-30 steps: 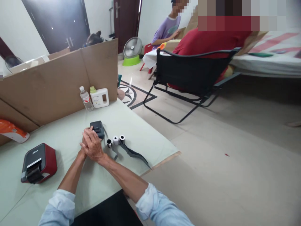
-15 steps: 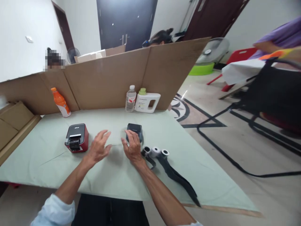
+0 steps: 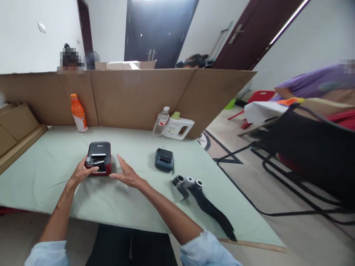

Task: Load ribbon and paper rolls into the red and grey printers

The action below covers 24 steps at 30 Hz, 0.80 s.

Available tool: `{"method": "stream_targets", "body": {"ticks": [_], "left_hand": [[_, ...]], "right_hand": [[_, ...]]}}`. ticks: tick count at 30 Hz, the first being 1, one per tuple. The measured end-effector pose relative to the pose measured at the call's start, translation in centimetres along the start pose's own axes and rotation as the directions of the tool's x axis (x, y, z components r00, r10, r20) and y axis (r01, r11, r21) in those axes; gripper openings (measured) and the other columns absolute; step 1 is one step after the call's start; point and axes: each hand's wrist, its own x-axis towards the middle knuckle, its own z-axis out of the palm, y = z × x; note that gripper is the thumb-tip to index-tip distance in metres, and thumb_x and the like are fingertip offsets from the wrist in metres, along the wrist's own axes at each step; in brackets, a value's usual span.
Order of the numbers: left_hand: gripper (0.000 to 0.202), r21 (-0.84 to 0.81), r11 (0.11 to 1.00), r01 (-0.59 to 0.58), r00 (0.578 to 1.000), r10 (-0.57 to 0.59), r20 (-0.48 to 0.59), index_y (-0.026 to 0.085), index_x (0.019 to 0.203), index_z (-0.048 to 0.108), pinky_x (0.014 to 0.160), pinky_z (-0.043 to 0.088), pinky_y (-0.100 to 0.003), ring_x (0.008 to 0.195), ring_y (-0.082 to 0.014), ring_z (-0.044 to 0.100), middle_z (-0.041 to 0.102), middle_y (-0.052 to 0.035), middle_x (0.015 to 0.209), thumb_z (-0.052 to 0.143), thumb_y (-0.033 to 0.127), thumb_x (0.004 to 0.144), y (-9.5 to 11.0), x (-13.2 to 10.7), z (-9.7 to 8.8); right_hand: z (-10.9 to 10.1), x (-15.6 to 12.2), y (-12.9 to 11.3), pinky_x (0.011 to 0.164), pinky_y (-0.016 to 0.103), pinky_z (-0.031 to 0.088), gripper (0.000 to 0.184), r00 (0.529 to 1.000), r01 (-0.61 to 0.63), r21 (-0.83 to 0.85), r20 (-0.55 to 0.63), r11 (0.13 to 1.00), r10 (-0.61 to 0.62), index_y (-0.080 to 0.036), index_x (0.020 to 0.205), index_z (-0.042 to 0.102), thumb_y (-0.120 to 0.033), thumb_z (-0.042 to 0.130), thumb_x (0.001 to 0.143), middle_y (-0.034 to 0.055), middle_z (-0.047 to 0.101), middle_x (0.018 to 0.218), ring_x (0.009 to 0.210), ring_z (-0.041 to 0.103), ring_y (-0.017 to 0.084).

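Touching the printer (image 3: pixel 99 158), on the desk (image 3: pixel 133 147) near the orange bottle (image 3: pixel 78 114), with the left hand (image 3: pixel 81 172) at its left front corner, with grip part-curled; cannot tell whether clamped. Holding the right hand (image 3: pixel 128 175) just off the opposite side, with grip wide, empty. Probably light, stiff, smooth; best taken low by both sides, avoiding the dark flap (image 3: pixel 100 163).

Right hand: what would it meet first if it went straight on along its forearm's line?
The right hand would probably meet the right side of the red-and-black printer first, though depth is hard to judge from this one view.
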Motion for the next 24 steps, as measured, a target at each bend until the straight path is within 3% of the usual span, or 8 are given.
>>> {"method": "stream_targets", "body": {"ticks": [2, 5, 10, 13, 20, 24], "left_hand": [[0.097, -0.059, 0.998, -0.020, 0.998, 0.023, 0.055, 0.013, 0.137, 0.059, 0.111, 0.053, -0.052, 0.123, -0.0377, 0.068, 0.074, -0.0158, 0.128, 0.096, 0.051, 0.056, -0.2, 0.2, 0.4], [0.104, -0.160, 0.985, -0.057, 0.997, 0.064, 0.042, 0.013, 0.141, 0.054, 0.111, 0.053, -0.052, 0.126, -0.0375, 0.067, 0.070, -0.0183, 0.134, 0.098, 0.044, 0.053, -0.7, 0.4, 1.1], [0.121, -0.276, 0.957, -0.090, 0.992, 0.110, 0.057, 0.015, 0.156, 0.036, 0.110, 0.053, -0.051, 0.128, -0.0357, 0.065, 0.064, -0.0200, 0.142, 0.098, 0.035, 0.054, -1.4, -0.5, 3.1], [0.125, -0.276, 0.952, -0.129, 0.981, 0.164, 0.105, 0.019, 0.161, 0.028, 0.108, 0.054, -0.049, 0.125, -0.0339, 0.067, 0.065, -0.0173, 0.140, 0.096, 0.030, 0.057, -1.1, -1.3, 5.4], [0.115, -0.166, 0.931, -0.325, 0.922, 0.351, 0.161, 0.021, 0.162, 0.032, 0.107, 0.055, -0.048, 0.126, -0.0356, 0.065, 0.063, -0.0159, 0.143, 0.092, 0.027, 0.063, 0.4, -1.8, 12.4], [0.108, -0.092, 0.911, -0.403, 0.885, 0.413, 0.214, 0.020, 0.163, 0.032, 0.108, 0.054, -0.049, 0.129, -0.0373, 0.062, 0.061, -0.0163, 0.146, 0.087, 0.027, 0.070, 1.0, -1.5, 14.1]], "right_hand": [[1.1, 1.7, -1.5, 0.124, 0.053, 0.038, 0.113, 0.996, 0.049, 0.120, 0.063, 0.992, -0.057, -0.024, 0.167, 0.026, -0.055, 0.087, 0.076, 0.0149, 0.045, 0.164, 0.150, 0.044, 0.037], [2.3, 3.1, -2.5, 0.114, 0.050, 0.047, 0.105, 0.993, 0.091, 0.236, 0.049, 0.967, -0.105, -0.028, 0.163, 0.028, -0.048, 0.086, 0.078, 0.0088, 0.062, 0.148, 0.134, 0.060, 0.032], [2.6, 1.4, -2.3, 0.108, 0.048, 0.050, 0.097, 0.997, 0.073, 0.260, -0.049, 0.963, -0.063, -0.024, 0.158, 0.035, -0.048, 0.086, 0.079, 0.0100, 0.067, 0.139, 0.125, 0.064, 0.032], [1.2, -1.2, -1.9, 0.110, 0.049, 0.050, 0.097, 0.992, 0.100, 0.255, -0.101, 0.962, -0.077, -0.022, 0.158, 0.036, -0.050, 0.085, 0.080, 0.0129, 0.067, 0.139, 0.128, 0.062, 0.033], [-3.7, -7.3, 0.8, 0.111, 0.048, 0.050, 0.087, 0.974, 0.074, 0.210, -0.225, 0.975, -0.025, -0.024, 0.155, 0.045, -0.045, 0.085, 0.082, 0.0114, 0.065, 0.143, 0.130, 0.061, 0.033], [-5.1, -8.7, 2.1, 0.109, 0.049, 0.051, 0.088, 0.971, 0.052, 0.220, -0.239, 0.974, 0.002, -0.026, 0.157, 0.044, -0.049, 0.084, 0.082, 0.0105, 0.067, 0.141, 0.127, 0.064, 0.033]]}}
